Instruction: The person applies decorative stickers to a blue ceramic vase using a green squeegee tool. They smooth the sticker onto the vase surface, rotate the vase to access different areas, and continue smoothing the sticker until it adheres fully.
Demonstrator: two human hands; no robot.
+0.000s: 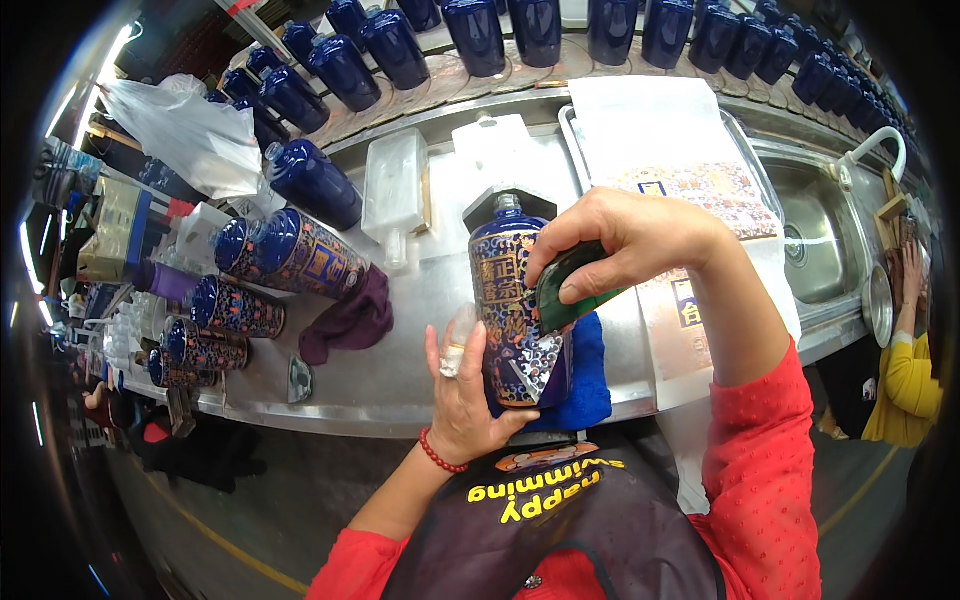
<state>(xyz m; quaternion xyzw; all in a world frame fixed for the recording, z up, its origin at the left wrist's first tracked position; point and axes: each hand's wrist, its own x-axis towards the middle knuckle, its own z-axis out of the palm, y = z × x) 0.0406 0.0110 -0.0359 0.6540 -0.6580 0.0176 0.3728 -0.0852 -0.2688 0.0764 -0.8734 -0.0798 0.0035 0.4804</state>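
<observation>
A tall dark blue ceramic bottle [505,300] with a patterned decal stands on a blue cloth [588,375] at the near edge of the steel bench. My left hand [462,388] cups its lower left side; the index finger wears a clear finger cover. My right hand [625,245] presses a dark green squeegee-like pad [563,290] against the bottle's right side, over the decal.
Several decorated blue bottles [300,255] lie on their sides at the left, beside a purple cloth [350,318]. Plain blue bottles [475,35] line the back. A tray with decal sheets [690,185] and a sink [815,235] are right; another person [905,375] stands far right.
</observation>
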